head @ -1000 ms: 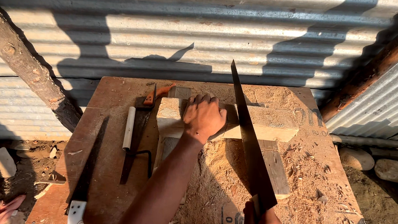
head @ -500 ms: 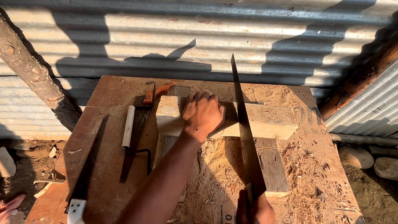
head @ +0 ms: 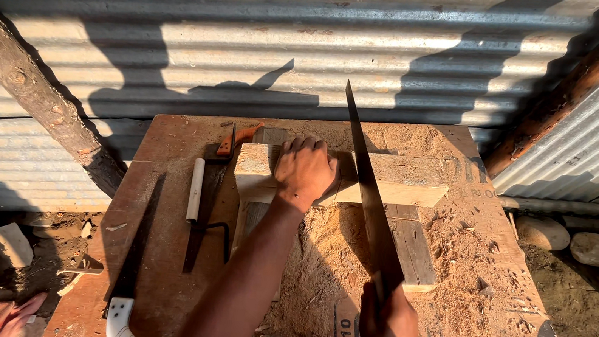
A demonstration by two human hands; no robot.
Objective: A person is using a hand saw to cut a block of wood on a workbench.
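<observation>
I see the handsaw (head: 368, 200) blade sit lower and further forward than a moment ago, biting the pale timber block (head: 389, 181) on the bench (head: 169, 175). My right hand (head: 386, 331) grip is closed on its handle; my left hand (head: 305, 171) presses flat on the block.

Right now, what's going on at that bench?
A person is sawing wood at a sawdust-covered workbench set against a corrugated metal wall. The left hand presses down on a pale wooden block lying across the bench, while the right hand grips the handle of a handsaw, its blade angled up across the block just right of the left hand. A second saw with a white handle lies along the bench's left edge, with a few other hand tools beside the block.
</observation>
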